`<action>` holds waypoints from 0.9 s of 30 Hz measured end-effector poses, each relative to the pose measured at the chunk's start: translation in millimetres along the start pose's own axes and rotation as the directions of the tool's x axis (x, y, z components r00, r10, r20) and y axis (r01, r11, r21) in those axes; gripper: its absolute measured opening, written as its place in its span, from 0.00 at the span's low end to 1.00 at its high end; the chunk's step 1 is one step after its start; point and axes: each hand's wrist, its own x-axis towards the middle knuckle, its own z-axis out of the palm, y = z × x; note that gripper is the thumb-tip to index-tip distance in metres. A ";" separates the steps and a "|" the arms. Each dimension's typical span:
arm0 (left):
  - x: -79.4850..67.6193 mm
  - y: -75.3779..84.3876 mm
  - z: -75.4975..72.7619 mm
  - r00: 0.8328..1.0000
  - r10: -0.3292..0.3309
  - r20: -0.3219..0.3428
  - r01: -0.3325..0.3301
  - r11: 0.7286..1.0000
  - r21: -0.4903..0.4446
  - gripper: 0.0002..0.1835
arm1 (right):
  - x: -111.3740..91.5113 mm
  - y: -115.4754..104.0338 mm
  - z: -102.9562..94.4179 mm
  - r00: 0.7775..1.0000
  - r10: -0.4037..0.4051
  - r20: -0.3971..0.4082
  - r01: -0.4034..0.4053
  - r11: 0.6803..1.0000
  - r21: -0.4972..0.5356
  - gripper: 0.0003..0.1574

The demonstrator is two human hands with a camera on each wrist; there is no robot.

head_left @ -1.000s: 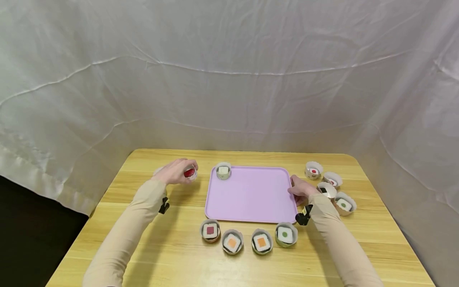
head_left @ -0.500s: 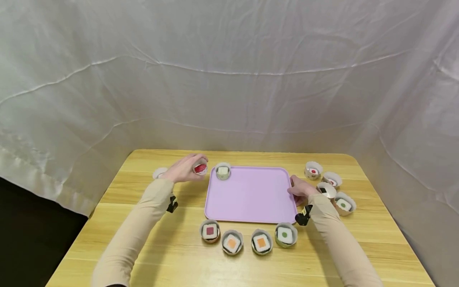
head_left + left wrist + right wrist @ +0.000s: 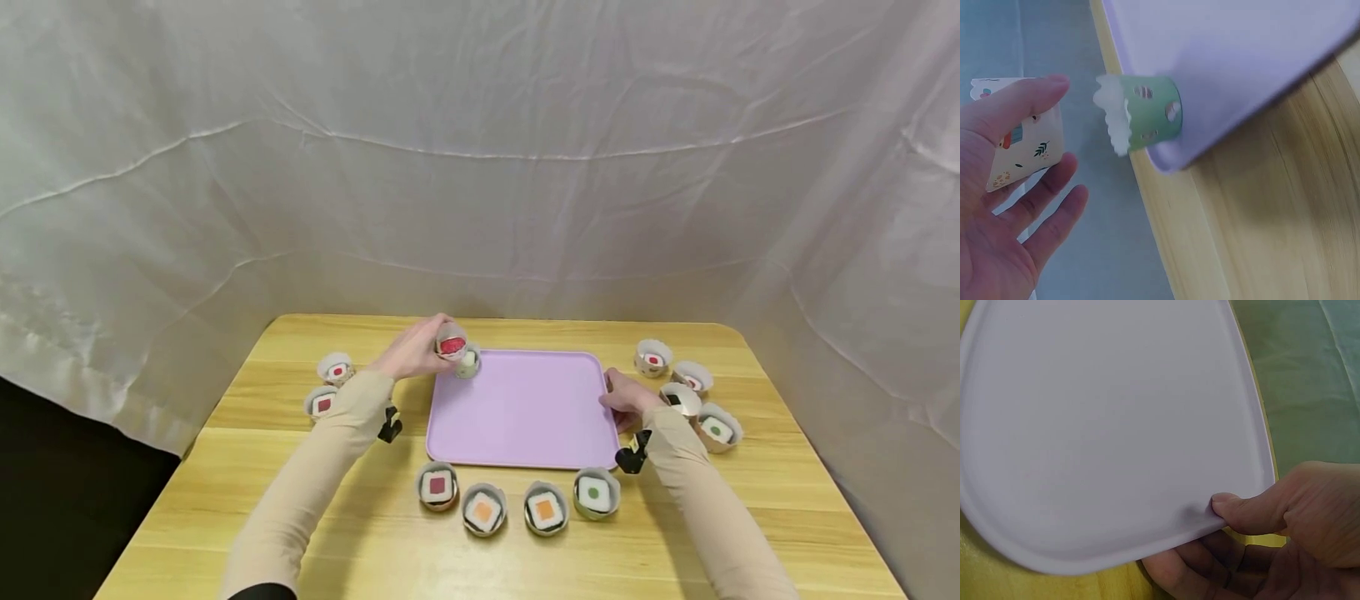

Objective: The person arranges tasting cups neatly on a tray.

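Note:
My left hand holds a white patterned paper baking cup between thumb and fingers, with a red piece inside. It is raised over the tray's far left corner, where a green paper cup stands on the lilac tray. In the head view the held cup partly covers the green cup, which has a pale piece in it. At the tray's right edge my right hand grips the rim. The right wrist view shows the thumb on top and the fingers curled underneath.
Several paper cups with sushi-like pieces stand before the tray, including one with an orange centre. Two cups, one with a red centre, are at left. More cups, one green-centred, cluster right of the tray. A pale curtain hangs behind the table.
My left hand has carried the paper cup rightward, from left of the tray to over its far left corner. The two cups at left have come into view. The right hand stays at the rim.

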 end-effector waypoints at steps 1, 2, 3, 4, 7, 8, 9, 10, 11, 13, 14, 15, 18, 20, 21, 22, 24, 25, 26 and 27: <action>1.9 1.8 1.6 1.000 -0.009 0.000 0.009 1.000 -0.011 0.37 | -0.2 -0.3 0.1 1.000 -0.001 0.000 0.001 1.000 0.001 0.19; 3.7 3.2 3.3 1.000 -0.017 0.000 0.017 1.000 -0.017 0.37 | -0.3 -0.3 0.2 1.000 -0.005 0.000 0.005 1.000 -0.001 0.18; 5.5 4.6 4.8 1.000 -0.022 0.000 0.022 1.000 -0.022 0.37 | -0.4 -0.4 0.4 1.000 -0.008 -0.001 0.008 1.000 -0.001 0.18; 7.2 5.9 6.2 1.000 -0.025 0.001 0.025 0.999 -0.025 0.37 | -0.4 -0.5 0.5 1.000 -0.011 -0.001 0.011 1.000 -0.002 0.18; 12.1 9.2 10.3 1.000 -0.031 0.007 0.031 0.999 -0.037 0.36 | -0.6 -0.8 1.1 1.000 -0.015 -0.002 0.015 1.000 0.000 0.17; 13.7 10.0 11.7 0.999 -0.034 0.010 0.034 0.999 -0.040 0.36 | -0.5 -0.7 1.3 1.000 -0.016 -0.003 0.016 1.000 -0.001 0.17; 15.0 10.8 13.0 0.999 -0.036 0.013 0.037 0.998 -0.045 0.36 | -0.5 -0.7 1.4 1.000 -0.016 -0.005 0.016 1.000 -0.002 0.17; 16.7 11.2 14.6 0.999 -0.036 0.015 0.037 0.998 -0.047 0.36 | -0.5 -0.6 1.6 1.000 -0.017 -0.006 0.017 1.000 -0.002 0.17; 18.4 11.9 16.3 0.999 -0.038 0.017 0.039 0.998 -0.050 0.37 | -0.5 -0.7 1.7 1.000 -0.017 -0.007 0.017 1.000 -0.003 0.17; 21.6 13.1 19.6 0.999 -0.037 0.020 0.038 0.998 -0.049 0.38 | -0.6 -0.5 1.7 1.000 -0.021 -0.011 0.021 1.000 -0.006 0.17; 23.2 13.8 21.3 0.999 -0.036 0.022 0.037 0.998 -0.046 0.38 | -0.5 -0.4 1.8 1.000 -0.022 -0.012 0.022 1.000 -0.007 0.17; 24.8 14.7 22.9 0.999 -0.035 0.024 0.035 0.999 -0.039 0.38 | -0.6 -0.4 1.9 1.000 -0.025 -0.012 0.025 1.000 -0.009 0.17; 29.0 17.5 27.7 0.999 -0.029 0.025 0.029 0.999 -0.020 0.39 | -0.2 -0.1 2.2 1.000 -0.026 -0.014 0.025 1.000 -0.013 0.18; 31.1 18.9 31.0 0.999 -0.028 0.026 0.028 1.000 -0.002 0.39 | 0.1 0.1 2.4 1.000 -0.022 -0.015 0.022 1.000 -0.015 0.18; 32.1 19.7 32.6 0.999 -0.028 0.026 0.028 1.000 0.002 0.39 | 0.1 0.2 2.4 1.000 -0.023 -0.015 0.023 1.000 -0.015 0.18; 33.0 20.4 34.4 0.999 -0.029 0.025 0.028 1.000 0.007 0.39 | 0.0 0.5 2.2 1.000 -0.024 -0.014 0.024 1.000 -0.014 0.19; 34.9 21.9 37.6 0.999 -0.029 0.025 0.028 1.000 0.013 0.39 | -0.3 1.1 1.9 1.000 -0.026 -0.012 0.026 1.000 -0.014 0.19; 36.0 22.5 39.2 0.999 -0.029 0.025 0.029 1.000 0.012 0.39 | -0.7 1.2 1.6 1.000 -0.023 -0.012 0.023 1.000 -0.009 0.19; 37.1 23.4 40.5 0.999 -0.027 0.024 0.027 1.000 0.012 0.39 | -1.0 1.6 1.3 1.000 -0.028 -0.009 0.028 1.000 -0.008 0.19; 38.2 24.2 42.1 0.999 -0.023 0.023 0.022 1.000 0.011 0.39 | -1.1 2.0 1.3 1.000 -0.027 -0.008 0.027 1.000 -0.005 0.19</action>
